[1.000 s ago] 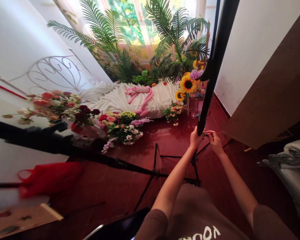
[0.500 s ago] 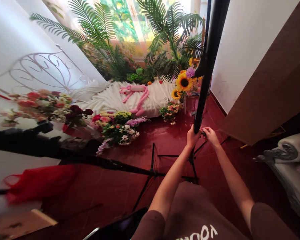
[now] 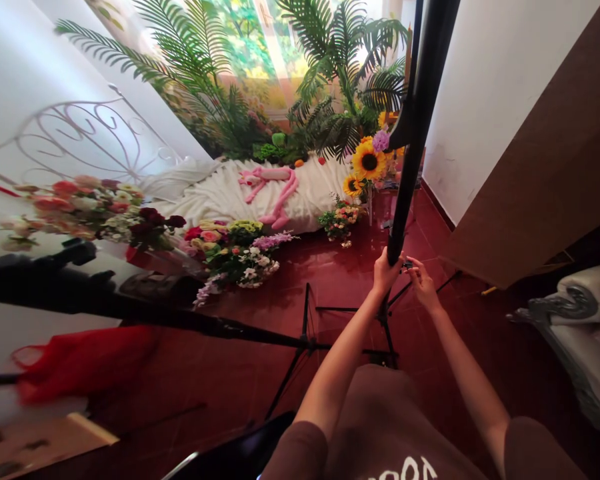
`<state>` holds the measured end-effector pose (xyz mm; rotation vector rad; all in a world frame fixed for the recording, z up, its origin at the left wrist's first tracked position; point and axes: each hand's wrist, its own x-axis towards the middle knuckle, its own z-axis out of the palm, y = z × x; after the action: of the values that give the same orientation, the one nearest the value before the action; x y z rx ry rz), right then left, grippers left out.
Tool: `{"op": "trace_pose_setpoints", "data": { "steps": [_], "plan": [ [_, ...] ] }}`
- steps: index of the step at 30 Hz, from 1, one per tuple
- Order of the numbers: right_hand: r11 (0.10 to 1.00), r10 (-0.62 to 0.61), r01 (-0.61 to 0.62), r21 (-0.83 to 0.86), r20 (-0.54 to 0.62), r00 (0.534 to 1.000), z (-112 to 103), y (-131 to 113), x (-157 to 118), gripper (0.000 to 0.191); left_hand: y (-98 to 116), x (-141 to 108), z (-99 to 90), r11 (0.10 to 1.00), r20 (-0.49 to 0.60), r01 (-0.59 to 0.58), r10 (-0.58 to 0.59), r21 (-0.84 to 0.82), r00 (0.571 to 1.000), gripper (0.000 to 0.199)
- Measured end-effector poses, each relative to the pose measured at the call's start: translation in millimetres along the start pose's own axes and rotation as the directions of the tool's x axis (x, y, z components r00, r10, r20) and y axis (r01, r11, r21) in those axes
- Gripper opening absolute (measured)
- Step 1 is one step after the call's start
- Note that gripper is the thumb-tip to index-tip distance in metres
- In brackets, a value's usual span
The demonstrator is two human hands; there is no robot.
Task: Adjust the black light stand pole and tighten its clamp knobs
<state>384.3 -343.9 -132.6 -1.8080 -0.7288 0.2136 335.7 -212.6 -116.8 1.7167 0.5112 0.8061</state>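
Note:
A tall black light stand [image 3: 405, 193] rises in front of me, leaning to the upper right. My left hand [image 3: 386, 273] is wrapped round its pole, just above the legs. On the pole's right side sits a small dark tightening knob [image 3: 407, 265]. The fingertips of my right hand [image 3: 423, 281] are at this knob, thumb and fingers closed about it, and the palm stays clear of the pole. Below both hands, the stand's thin black legs [image 3: 391, 340] spread over the floor.
A second black stand [image 3: 220, 327] crosses from the left, its legs close by. Flower bouquets [image 3: 245, 257], sunflowers [image 3: 369, 162] and a bed [image 3: 205, 200] with a pink plush toy [image 3: 275, 177] lie ahead. A brown panel [image 3: 525, 173] and a cream, silver-framed seat [image 3: 585, 300] are right; a red bag [image 3: 75, 363] is left.
My right hand has turned and dropped slightly at the knob, its fingers now pointing more upward. My left hand keeps its place on the pole. The view has shifted slightly.

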Motion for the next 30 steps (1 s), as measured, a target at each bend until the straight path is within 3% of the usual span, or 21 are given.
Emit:
{"op": "trace_pose_setpoints", "data": {
  "steps": [5, 10, 15, 20, 23, 26, 30],
  "plan": [
    [0.991, -0.081, 0.072, -0.114, -0.079, 0.994, 5, 10, 5, 0.057, 2, 0, -0.6, 1.0, 0.016, -0.003, 0.003, -0.029, 1.0, 0.024],
    [0.975, -0.135, 0.103, -0.199, -0.154, 0.979, 13, 5, 11, 0.054, 3, 0, -2.0, 1.0, 0.031, 0.005, -0.005, -0.026, 1.0, 0.024],
    [0.965, -0.021, -0.03, -0.259, -0.19, 0.982, 18, -3, 17, 0.059, 2, 0, -1.6, 1.0, 0.035, 0.001, -0.001, 0.011, 0.999, 0.025],
    [0.968, 0.037, -0.072, -0.241, -0.148, 0.988, 15, -8, 16, 0.06, 5, -4, -3.0, 0.998, 0.034, 0.037, -0.039, 0.05, 0.999, 0.026],
    [0.972, 0.035, -0.068, -0.223, -0.146, 0.989, 14, -9, 15, 0.059, 9, -13, -6.2, 0.996, 0.04, 0.044, -0.047, 0.075, 0.998, 0.031],
    [0.975, 0.04, -0.071, -0.212, -0.149, 0.988, 15, -8, 15, 0.058, 5, -28, -12.4, 0.999, 0.035, 0.032, -0.032, -0.006, 0.999, 0.039],
    [0.976, 0.063, -0.096, -0.196, -0.167, 0.984, 17, -5, 16, 0.055, -30, -64, -38.8, 0.983, 0.064, 0.159, -0.154, -0.095, 0.986, 0.038]
  ]
}}
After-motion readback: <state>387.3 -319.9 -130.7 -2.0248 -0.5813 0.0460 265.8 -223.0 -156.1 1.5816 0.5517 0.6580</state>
